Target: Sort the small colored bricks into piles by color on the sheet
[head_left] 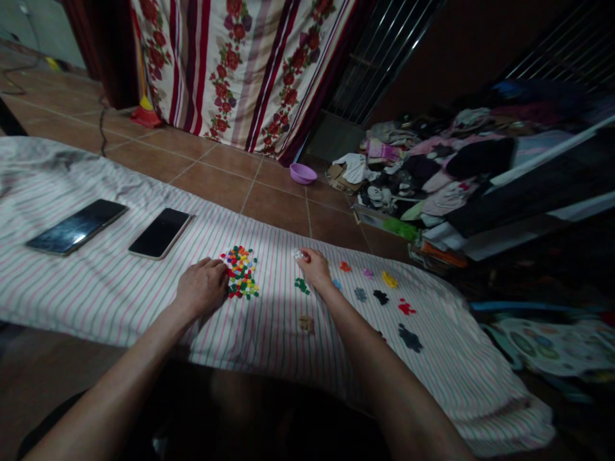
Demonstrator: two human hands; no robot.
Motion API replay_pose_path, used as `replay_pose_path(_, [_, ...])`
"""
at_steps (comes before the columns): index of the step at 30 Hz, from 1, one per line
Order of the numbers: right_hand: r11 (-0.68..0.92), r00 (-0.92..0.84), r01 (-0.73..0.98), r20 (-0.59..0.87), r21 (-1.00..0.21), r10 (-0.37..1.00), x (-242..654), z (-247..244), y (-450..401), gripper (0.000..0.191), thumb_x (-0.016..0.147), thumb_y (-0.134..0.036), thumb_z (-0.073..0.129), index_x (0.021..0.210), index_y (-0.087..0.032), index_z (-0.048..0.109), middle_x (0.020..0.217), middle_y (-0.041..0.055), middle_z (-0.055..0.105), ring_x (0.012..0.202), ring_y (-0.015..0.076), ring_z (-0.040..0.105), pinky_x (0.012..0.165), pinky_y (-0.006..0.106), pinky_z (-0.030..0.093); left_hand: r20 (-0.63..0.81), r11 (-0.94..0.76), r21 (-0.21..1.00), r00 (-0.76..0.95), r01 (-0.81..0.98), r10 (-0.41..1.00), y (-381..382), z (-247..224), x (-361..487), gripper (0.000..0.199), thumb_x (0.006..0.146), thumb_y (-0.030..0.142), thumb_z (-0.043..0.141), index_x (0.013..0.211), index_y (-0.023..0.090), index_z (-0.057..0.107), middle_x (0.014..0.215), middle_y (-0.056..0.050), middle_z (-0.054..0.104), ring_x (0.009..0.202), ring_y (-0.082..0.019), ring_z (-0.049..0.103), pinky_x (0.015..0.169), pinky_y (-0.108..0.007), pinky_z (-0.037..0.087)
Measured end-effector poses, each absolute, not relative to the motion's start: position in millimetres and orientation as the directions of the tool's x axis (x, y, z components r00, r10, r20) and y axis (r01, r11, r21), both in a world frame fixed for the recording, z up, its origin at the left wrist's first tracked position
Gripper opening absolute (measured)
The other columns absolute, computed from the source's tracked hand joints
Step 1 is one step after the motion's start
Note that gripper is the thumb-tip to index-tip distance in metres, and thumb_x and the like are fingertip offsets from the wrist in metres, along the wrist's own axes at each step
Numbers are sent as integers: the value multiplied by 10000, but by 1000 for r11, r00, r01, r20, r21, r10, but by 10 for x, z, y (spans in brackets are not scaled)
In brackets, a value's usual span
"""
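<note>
On a striped cloth [273, 256] lies a mixed pile of small multicoloured pieces [241, 272]. My left hand [204, 287] rests at the pile's left edge, its fingers bent together; whatever they hold, if anything, is hidden. My right hand [314, 266] has its fingertips pinched at a small white pile [298, 254]; what sits between them is too small to name. Just below that hand is a green pile [302, 285], and nearer me a tan pile [305, 323]. Orange [344, 266], yellow [389, 279], black [381, 297], red [406, 307] and dark grey [410, 338] piles lie to the right.
Two dark-screened phones, one at far left [77, 226] and one closer [161, 233], lie on the cloth. Beyond are a purple basin [303, 173] on the tiled floor, a floral curtain [230, 70] and heaped clothes [432, 160]. My right forearm partly covers some piles.
</note>
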State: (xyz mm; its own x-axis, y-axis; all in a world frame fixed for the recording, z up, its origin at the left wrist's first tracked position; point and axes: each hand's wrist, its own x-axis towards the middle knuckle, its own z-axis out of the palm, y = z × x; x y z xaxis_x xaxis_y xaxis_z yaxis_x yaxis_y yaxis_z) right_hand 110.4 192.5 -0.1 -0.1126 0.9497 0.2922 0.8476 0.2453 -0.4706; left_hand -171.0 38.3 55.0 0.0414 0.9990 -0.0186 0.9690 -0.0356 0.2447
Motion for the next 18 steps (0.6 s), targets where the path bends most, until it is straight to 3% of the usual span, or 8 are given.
replay_pose_path(4, [185, -75, 863, 241, -471, 968, 1078, -6, 1950, 295, 697, -197, 625, 975, -178, 722, 832, 37, 669, 750, 173, 614, 800, 304, 489, -14, -39, 251, 44, 967, 999, 385, 536, -1710, 308, 935, 283, 368, 1007, 186, 650, 1104, -87, 674, 1084, -229, 585, 918, -362, 445])
replay_pose_path(18, [194, -91, 880, 247, -434, 965, 1019, -2, 1973, 284, 702, -172, 641, 976, -199, 709, 859, 32, 676, 782, 170, 613, 810, 298, 479, 8, -42, 264, 42, 964, 999, 381, 523, -1712, 289, 924, 291, 380, 982, 211, 652, 1106, -70, 675, 1087, -216, 575, 932, -355, 438])
